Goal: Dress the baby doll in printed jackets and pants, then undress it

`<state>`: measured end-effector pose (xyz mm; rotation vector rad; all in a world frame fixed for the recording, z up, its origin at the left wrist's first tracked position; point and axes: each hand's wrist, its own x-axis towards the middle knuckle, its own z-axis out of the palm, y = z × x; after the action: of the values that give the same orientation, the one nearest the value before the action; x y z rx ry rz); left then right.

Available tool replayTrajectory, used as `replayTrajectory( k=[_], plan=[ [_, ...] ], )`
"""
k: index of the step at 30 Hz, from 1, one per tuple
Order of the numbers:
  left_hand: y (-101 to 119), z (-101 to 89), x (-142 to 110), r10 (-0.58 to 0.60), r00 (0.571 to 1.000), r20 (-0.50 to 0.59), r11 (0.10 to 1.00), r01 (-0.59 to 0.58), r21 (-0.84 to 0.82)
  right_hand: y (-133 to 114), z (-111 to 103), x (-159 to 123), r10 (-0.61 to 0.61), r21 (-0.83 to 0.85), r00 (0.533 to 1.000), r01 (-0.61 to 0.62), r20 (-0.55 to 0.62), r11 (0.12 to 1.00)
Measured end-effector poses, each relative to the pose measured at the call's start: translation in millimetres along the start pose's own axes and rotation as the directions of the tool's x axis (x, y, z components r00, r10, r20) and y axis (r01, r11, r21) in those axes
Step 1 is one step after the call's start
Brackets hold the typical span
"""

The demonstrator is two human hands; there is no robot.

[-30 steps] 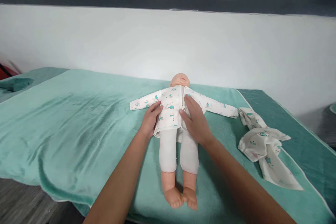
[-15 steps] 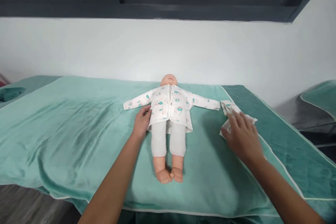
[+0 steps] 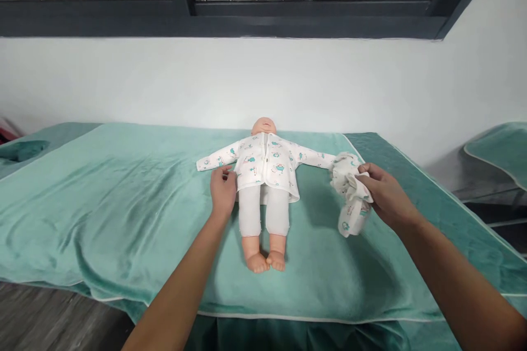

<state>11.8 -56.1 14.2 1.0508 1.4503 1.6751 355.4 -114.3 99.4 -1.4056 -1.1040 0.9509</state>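
Note:
A baby doll lies on its back, wearing a white printed jacket [image 3: 267, 159] with its arms spread and white coverings on its legs [image 3: 249, 214]. Beside the jacket's left edge is my left hand [image 3: 223, 189], fingers loosely curled and slightly apart, with nothing visible in them. My right hand [image 3: 385, 194] pinches crumpled printed baby pants [image 3: 353, 192] between thumb and fingers. The gathered cloth hangs above the bed, and one leg of it dangles down. It overlaps the end of the doll's right-hand sleeve in the view.
A green plush cover [image 3: 123, 203] spreads over the bed, wrinkled at the left. Behind it rises a white wall [image 3: 263, 77] below a dark window frame [image 3: 304, 24] with bars. At the far right is another green-covered piece [image 3: 502, 148]; grey floor [image 3: 49, 318] shows at lower left.
My right hand has taken hold of the baby pants, which lay on the cover, and lifted them, shifting them slightly left. The fingers of my left hand have curled beside the jacket.

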Motion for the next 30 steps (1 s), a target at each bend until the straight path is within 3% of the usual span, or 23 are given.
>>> replayTrajectory(
  k=[2,3,4,6,8,10,13,15,18,21,23,26,28,30],
  plan=[
    [22,7.7,-15,0.120,0.993,0.002,0.992,-0.120,0.030,-24,20,-6,-0.028,0.101,0.990,0.014,0.139,0.995],
    [35,13.0,-24,0.136,0.988,0.076,0.991,-0.137,-0.004,-36,30,-8,-0.056,0.133,0.977,0.028,0.204,0.991],
    [48,18.4,-31,0.120,0.975,0.185,0.992,-0.110,-0.064,-49,40,-10,-0.090,0.162,0.964,0.050,0.250,0.985],
    [74,27.4,-44,0.082,0.897,0.434,0.975,0.017,-0.220,-72,60,-12,-0.138,0.208,0.937,0.073,0.320,0.975],
    [93,30.8,-49,0.070,0.826,0.559,0.936,0.140,-0.323,-89,76,-13,-0.162,0.220,0.914,0.082,0.373,0.972],
    [104,27.2,-47,0.069,0.858,0.509,0.913,0.151,-0.378,-98,86,-11,-0.168,0.193,0.898,0.095,0.407,0.977],
    [113,12.5,-35,0.098,0.955,0.280,0.927,0.014,-0.374,-94,91,-5,-0.149,0.008,0.886,0.162,0.439,0.987],
    [121,2.2,-28,0.153,0.967,0.202,0.935,-0.075,-0.347,-86,91,0,-0.128,-0.200,0.873,0.247,0.470,0.948],
    [139,-6.1,-23,0.240,0.950,0.200,0.929,-0.165,-0.331,-84,94,-2,-0.173,-0.409,0.842,0.415,0.511,0.813],
    [160,-4.7,-27,0.309,0.926,0.217,0.909,-0.220,-0.355,-103,103,-14,-0.377,-0.339,0.767,0.590,0.519,0.733],
    [172,-1.6,-30,0.339,0.906,0.253,0.890,-0.221,-0.399,-124,110,-24,-0.507,-0.194,0.667,0.689,0.547,0.698],
    [187,1.2,-36,0.342,0.873,0.348,0.874,-0.159,-0.460,-151,119,-34,-0.542,-0.012,0.531,0.722,0.652,0.692],
    [195,0.3,-39,0.336,0.860,0.384,0.866,-0.122,-0.486,-160,124,-37,-0.517,0.061,0.490,0.682,0.701,0.729],
    [202,-3.1,-41,0.326,0.856,0.401,0.860,-0.092,-0.502,-162,127,-37,-0.496,0.083,0.502,0.638,0.709,0.765]
  ],
)
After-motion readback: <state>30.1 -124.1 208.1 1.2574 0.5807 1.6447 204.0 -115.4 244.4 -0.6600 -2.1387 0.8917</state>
